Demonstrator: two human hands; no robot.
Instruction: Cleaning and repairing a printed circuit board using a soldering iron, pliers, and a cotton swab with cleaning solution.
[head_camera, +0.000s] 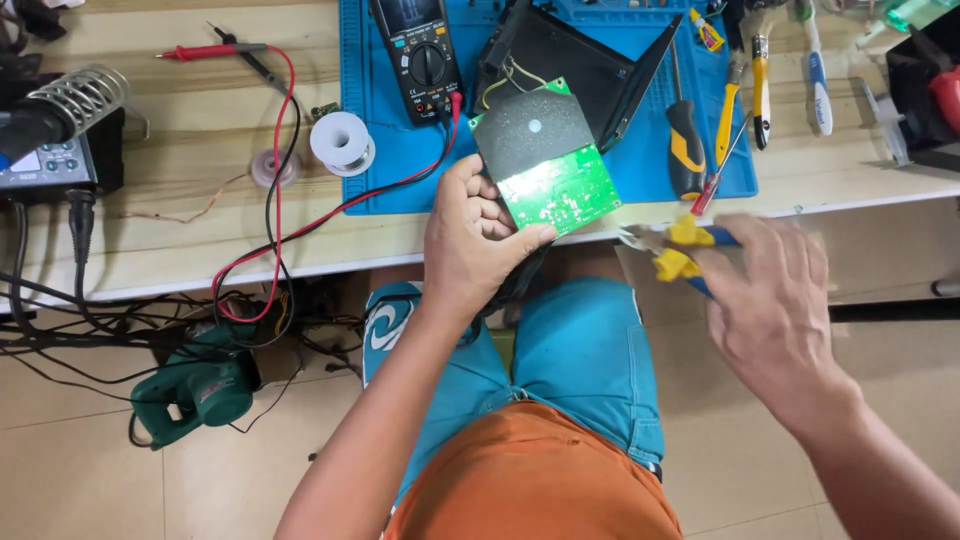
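Note:
My left hand (472, 240) grips a green circuit board (548, 165) by its lower left edge, tilted over the table's front edge; a dark pad covers the board's upper half. My right hand (770, 300), blurred by motion, holds pliers with blue and yellow handles (685, 250), their tips pointing left toward the board's right corner. Wires run from the board up to a black open casing (575, 60) on the blue mat (370, 150).
A multimeter (420, 55) with red and black leads lies on the mat. A solder spool (342, 142), a soldering station (50, 150), screwdrivers (685, 140) and other tools are on the table. A green power tool (200, 390) and cables lie on the floor.

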